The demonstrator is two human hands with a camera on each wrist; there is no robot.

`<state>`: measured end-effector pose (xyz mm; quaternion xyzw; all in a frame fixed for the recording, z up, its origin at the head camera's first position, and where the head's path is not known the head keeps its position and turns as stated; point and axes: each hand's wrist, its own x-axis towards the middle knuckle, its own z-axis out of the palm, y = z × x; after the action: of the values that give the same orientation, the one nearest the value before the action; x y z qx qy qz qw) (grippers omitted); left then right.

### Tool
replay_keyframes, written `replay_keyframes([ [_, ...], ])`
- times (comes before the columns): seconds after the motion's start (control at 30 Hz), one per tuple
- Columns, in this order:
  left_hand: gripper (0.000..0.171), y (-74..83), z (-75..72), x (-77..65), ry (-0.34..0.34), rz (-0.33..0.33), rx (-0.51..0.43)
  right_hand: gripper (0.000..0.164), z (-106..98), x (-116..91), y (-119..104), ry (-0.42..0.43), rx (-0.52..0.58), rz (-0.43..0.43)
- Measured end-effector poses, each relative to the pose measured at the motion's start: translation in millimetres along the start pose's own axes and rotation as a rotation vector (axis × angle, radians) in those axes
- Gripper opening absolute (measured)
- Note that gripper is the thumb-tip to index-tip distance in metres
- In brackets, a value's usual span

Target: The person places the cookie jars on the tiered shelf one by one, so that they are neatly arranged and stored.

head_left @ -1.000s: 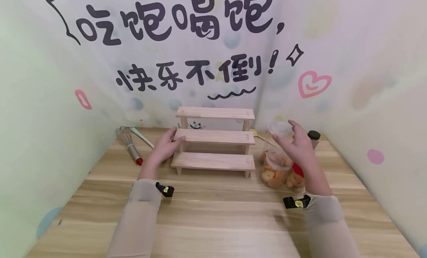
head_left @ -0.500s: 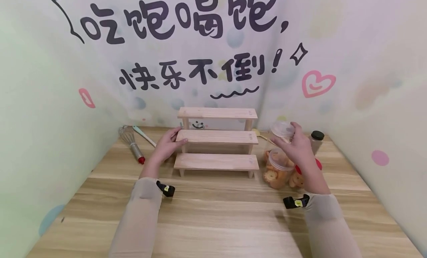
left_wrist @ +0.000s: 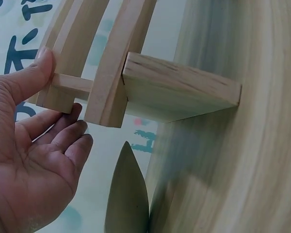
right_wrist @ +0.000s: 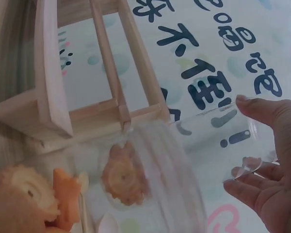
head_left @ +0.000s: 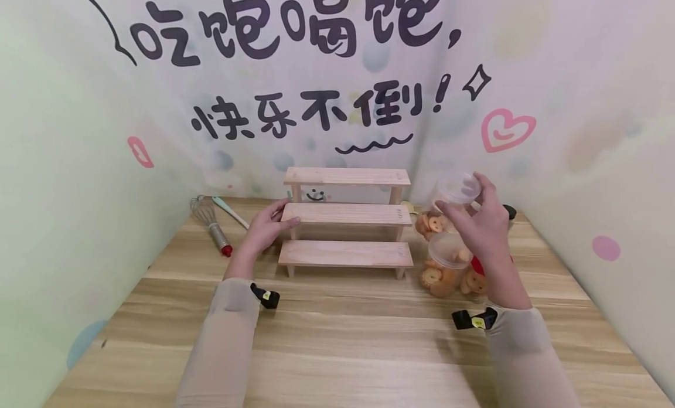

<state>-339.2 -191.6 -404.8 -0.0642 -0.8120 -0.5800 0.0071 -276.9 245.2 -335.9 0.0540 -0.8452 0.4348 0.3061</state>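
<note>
My left hand [head_left: 265, 225] grips the left end of the middle shelf on a three-step wooden stand [head_left: 345, 213]. In the left wrist view the thumb lies on one face of the wood [left_wrist: 63, 99], and the curled fingers are on the other side. My right hand [head_left: 482, 220] holds a clear jar [head_left: 456, 191] near its top, thumb on one side and fingers on the other. Cookies [head_left: 432, 224] show low in that jar. Just in front stands another clear jar [head_left: 450, 250], with cookies in its lower part. The right wrist view shows the fingertips against the transparent plastic [right_wrist: 218, 131].
A red-lidded jar [head_left: 477, 270] stands beside the front jar. A black cap [head_left: 509, 211] shows behind my right hand. On the left lie a whisk [head_left: 214, 226] and a teal-handled utensil [head_left: 229, 211]. A wooden spoon [head_left: 408, 207] is behind the jars, near the wall.
The right hand and the jar it holds have risen, and the cookies in it have come up too. The left hand stays on the middle shelf. The view has shifted slightly.
</note>
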Motion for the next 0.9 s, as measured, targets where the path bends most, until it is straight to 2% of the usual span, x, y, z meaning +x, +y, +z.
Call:
replay_keyframes([
  [0.13,0.078,-1.4,-4.1,0.9,0.008,-0.01,0.011,0.086,5,1,-10,0.082,0.042,-0.083],
  [0.23,0.077,-0.8,-6.9,0.4,0.011,-0.011,0.028,0.084,9,2,-22,0.116,0.09,-0.101],
  [0.4,0.076,0.6,-7.3,-0.2,-0.001,-0.006,0.039,0.079,16,4,-57,0.168,0.193,-0.129],
  [0.6,0.08,0.6,-4.9,0.3,-0.005,0.005,0.021,0.074,30,1,-98,0.178,0.346,-0.175],
  [0.73,0.081,-0.4,-2.7,1.5,-0.007,0.016,0.005,0.072,43,1,-107,0.175,0.421,-0.196],
  [0.9,0.078,-1.7,-0.9,0.6,0.007,0.021,-0.007,0.074,66,6,-108,0.167,0.513,-0.203],
])
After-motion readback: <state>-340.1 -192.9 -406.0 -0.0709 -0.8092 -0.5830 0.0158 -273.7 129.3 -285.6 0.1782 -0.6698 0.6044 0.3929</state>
